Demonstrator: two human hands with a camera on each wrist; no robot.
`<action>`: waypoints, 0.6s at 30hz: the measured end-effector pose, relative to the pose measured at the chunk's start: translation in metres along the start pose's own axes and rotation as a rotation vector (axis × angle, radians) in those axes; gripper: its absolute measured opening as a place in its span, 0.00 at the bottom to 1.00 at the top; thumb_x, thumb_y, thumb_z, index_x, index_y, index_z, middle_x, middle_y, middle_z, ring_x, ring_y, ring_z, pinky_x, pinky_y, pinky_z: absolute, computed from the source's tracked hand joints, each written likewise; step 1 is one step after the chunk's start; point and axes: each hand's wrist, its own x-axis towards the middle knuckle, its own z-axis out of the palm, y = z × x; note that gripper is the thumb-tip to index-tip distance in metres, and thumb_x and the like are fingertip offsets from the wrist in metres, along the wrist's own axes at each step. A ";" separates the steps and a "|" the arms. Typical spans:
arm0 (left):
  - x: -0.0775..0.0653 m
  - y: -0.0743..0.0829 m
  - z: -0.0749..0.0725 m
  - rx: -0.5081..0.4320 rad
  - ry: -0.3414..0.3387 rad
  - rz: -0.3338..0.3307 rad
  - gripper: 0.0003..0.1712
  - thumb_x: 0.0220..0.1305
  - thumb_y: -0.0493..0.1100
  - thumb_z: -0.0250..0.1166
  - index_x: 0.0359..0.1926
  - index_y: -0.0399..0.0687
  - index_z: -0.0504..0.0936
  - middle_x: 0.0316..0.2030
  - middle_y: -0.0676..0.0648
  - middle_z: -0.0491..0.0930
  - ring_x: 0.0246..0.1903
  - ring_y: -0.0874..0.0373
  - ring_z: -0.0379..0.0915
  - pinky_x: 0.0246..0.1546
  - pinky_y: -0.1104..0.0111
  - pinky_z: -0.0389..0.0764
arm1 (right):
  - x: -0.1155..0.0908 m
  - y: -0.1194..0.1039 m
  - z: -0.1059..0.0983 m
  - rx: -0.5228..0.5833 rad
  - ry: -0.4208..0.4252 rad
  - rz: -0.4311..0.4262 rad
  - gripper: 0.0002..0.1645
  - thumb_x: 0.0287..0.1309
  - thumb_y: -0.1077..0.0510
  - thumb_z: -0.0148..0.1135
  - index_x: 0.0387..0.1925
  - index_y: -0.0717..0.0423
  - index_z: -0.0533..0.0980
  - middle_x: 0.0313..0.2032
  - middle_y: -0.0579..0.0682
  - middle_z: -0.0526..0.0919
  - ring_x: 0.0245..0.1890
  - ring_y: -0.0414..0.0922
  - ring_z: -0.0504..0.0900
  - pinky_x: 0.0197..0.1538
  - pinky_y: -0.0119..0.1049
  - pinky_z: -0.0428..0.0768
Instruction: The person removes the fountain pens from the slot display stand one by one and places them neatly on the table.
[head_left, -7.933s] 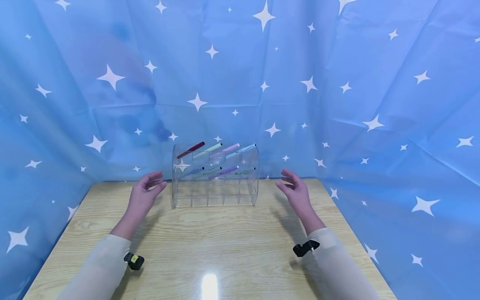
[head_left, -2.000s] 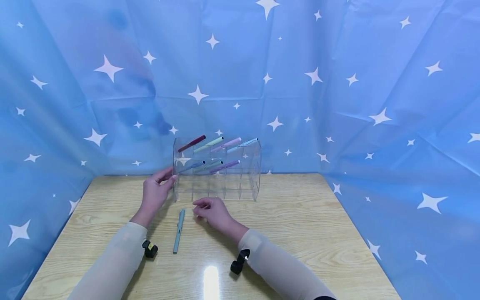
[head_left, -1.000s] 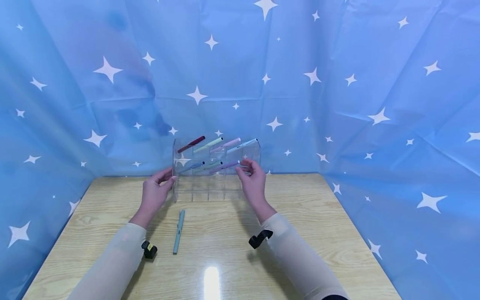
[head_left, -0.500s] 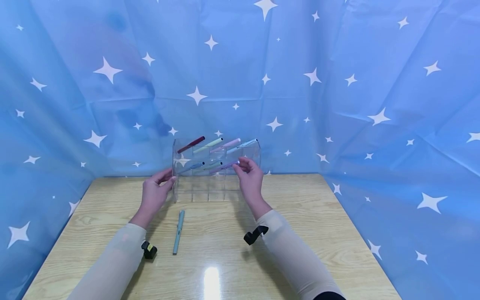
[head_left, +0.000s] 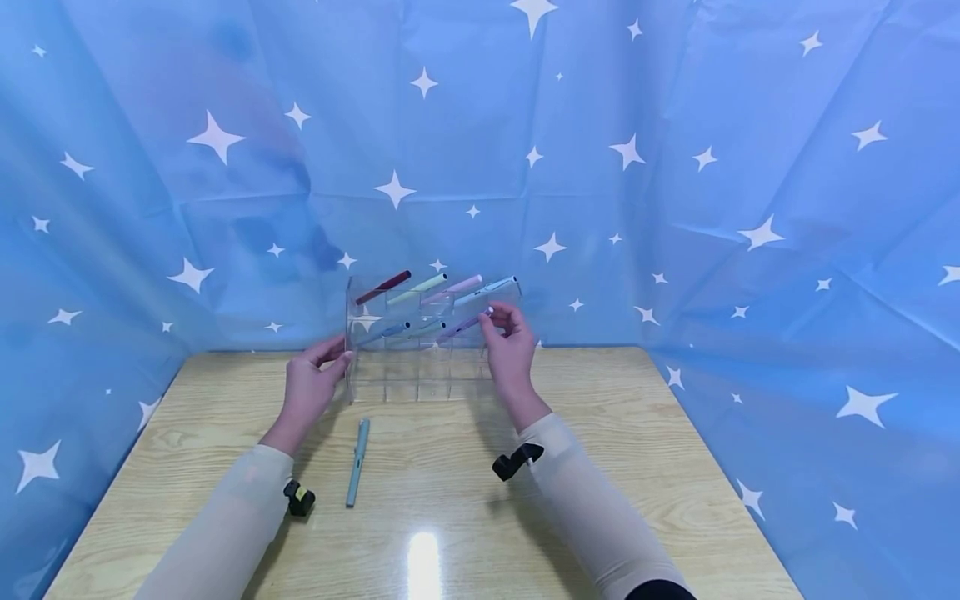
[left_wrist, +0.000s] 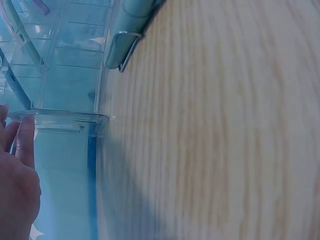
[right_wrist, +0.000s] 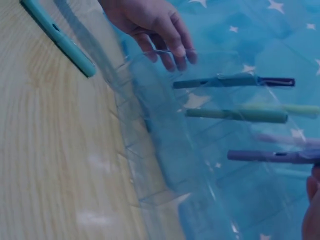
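A clear acrylic pen rack (head_left: 401, 390) with stepped compartments stands at the back of the table. My right hand (head_left: 512, 350) pinches the white-tipped end of a purple pen (head_left: 465, 325) between thumb and fingers; its other end still overlaps the rack's middle row. In the right wrist view, that purple pen (right_wrist: 270, 156) slants out toward the fingertips at the right edge. At the rack's left side wall, my left hand (head_left: 311, 385) holds the edge, thumb in front. A teal pen (head_left: 358, 463) lies on the table before the rack, its metal clip (left_wrist: 129, 47) showing in the left wrist view.
The upper row bears a dark red pen (head_left: 383, 287), a pale green pen (head_left: 417, 289), a pink pen (head_left: 453, 289) and a light blue pen (head_left: 486, 291). A blue pen (head_left: 386, 334) and a green pen (head_left: 426, 332) sit lower. A star-patterned curtain (head_left: 600, 208) hangs behind.
My right hand has gone from near the table up to the rack, taken the purple pen and drawn it slightly up and right. The left hand stays at the rack's side.
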 end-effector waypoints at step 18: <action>0.001 0.000 0.002 0.051 0.032 0.051 0.24 0.76 0.37 0.74 0.68 0.39 0.85 0.57 0.34 0.89 0.57 0.39 0.86 0.43 0.84 0.87 | 0.012 -0.034 -0.025 0.160 0.063 -0.107 0.15 0.73 0.65 0.73 0.56 0.70 0.83 0.41 0.52 0.88 0.36 0.40 0.84 0.25 0.29 0.82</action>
